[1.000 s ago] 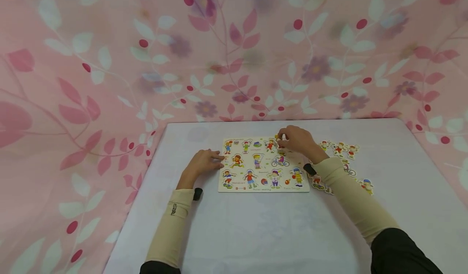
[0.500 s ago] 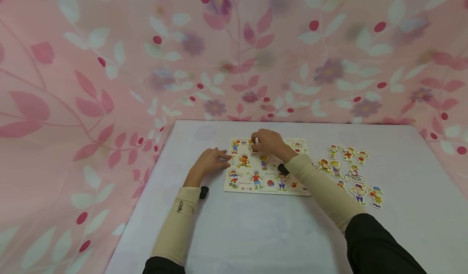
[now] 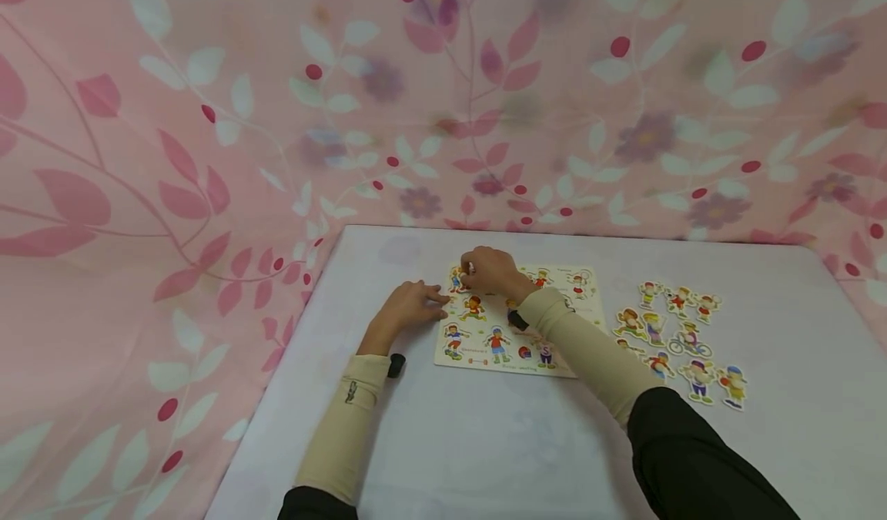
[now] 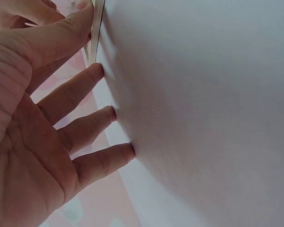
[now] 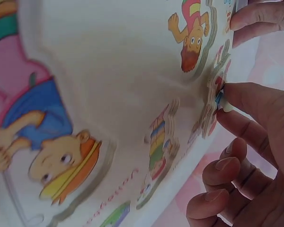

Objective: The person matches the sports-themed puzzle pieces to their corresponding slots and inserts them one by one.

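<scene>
A pale puzzle board (image 3: pixel 488 316) printed with cartoon children at sports lies toward the back of the table. My right hand (image 3: pixel 493 271) is over its upper left corner. In the right wrist view, thumb and forefinger pinch a puzzle piece (image 5: pixel 212 106) at the board's surface; the other fingers curl loosely. The head view mostly hides that piece behind the hand. My left hand (image 3: pixel 410 308) is at the board's left edge. The left wrist view shows its thumb at the board edge (image 4: pixel 98 28) and three spread, fairly straight fingers touching the white cloth.
Several loose sports-figure pieces (image 3: pixel 689 340) lie on the white tablecloth (image 3: pixel 485 443) right of the board. A pink floral curtain (image 3: pixel 443 119) hangs behind and to the left of the table. My right forearm crosses over the board's lower right part.
My right hand has moved left across the board, from its upper right part to the upper left corner. The left hand stays at the left edge. The head view has shifted slightly.
</scene>
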`<action>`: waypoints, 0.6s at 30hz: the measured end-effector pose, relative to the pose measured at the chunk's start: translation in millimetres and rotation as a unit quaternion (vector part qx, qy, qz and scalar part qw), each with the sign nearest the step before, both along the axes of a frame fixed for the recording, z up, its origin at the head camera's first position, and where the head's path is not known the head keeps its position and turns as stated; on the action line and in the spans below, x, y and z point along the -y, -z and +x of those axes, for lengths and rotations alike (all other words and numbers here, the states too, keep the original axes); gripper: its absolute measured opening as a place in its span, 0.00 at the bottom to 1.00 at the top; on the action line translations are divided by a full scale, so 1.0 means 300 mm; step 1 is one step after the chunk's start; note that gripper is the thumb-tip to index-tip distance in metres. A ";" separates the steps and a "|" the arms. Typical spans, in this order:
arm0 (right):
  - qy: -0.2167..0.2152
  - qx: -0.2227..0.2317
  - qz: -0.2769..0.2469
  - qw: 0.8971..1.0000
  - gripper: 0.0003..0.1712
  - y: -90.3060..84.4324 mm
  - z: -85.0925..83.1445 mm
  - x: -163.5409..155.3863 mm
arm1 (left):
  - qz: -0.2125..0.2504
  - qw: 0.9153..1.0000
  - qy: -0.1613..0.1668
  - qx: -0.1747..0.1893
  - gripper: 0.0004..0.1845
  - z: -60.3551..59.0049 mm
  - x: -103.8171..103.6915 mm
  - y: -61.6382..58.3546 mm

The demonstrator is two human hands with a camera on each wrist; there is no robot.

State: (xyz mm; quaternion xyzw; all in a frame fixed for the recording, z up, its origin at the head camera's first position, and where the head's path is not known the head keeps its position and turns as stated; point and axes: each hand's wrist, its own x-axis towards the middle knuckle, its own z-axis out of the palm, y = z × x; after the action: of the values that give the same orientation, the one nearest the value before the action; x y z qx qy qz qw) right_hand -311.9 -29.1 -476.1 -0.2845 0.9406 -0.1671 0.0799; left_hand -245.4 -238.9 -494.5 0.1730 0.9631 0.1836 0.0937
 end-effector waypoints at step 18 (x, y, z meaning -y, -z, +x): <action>0.006 0.001 0.040 0.999 0.08 0.009 -0.014 0.079 | -0.003 1.000 -0.002 -0.007 0.20 0.002 -0.008 -0.008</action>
State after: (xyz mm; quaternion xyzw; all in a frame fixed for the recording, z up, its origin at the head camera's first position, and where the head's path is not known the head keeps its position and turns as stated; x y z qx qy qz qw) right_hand -315.9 -52.9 -478.8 -0.2749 0.9482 -0.1302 0.0913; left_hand -244.8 -236.6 -492.3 0.1717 0.9648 0.1796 0.0866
